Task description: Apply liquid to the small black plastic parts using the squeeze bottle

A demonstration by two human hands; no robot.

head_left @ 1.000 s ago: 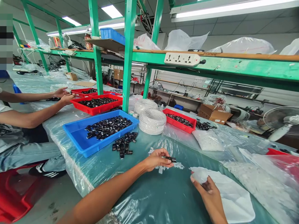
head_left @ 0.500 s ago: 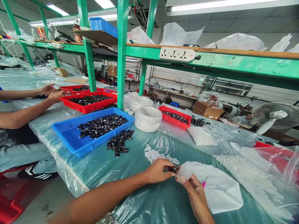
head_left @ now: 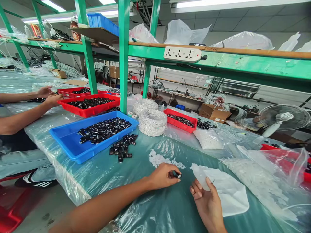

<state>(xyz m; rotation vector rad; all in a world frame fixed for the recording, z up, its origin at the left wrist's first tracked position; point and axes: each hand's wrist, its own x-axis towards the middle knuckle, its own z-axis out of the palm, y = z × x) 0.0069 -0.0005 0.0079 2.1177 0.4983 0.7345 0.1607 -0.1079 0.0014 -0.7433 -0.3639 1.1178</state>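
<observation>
My left hand (head_left: 165, 176) is closed, pinching a small black plastic piece (head_left: 177, 175) with a pale spot at its end. To its right, my right hand (head_left: 207, 199) has its thumb and fingers closed on the narrow end of a thin white sheet (head_left: 230, 194), which spreads flat over the table beyond. A thin dark tip shows beside the right thumb; what it belongs to is hidden. Just past my left hand lies a scatter of small white pieces (head_left: 157, 158). Loose black pieces (head_left: 122, 147) form a small heap farther left.
A blue tray (head_left: 65, 137) holds many black pieces. Behind stand a coil of white cable (head_left: 153, 123) and red trays (head_left: 87, 111). A clear bag of white pieces (head_left: 257, 181) lies right. A green shelf post (head_left: 123, 58) rises mid-table. A co-worker's hands (head_left: 50, 97) are at far left.
My hands have moved apart. The left still holds the black piece; the right has shifted slightly right and turned, and the pink object near it no longer shows.
</observation>
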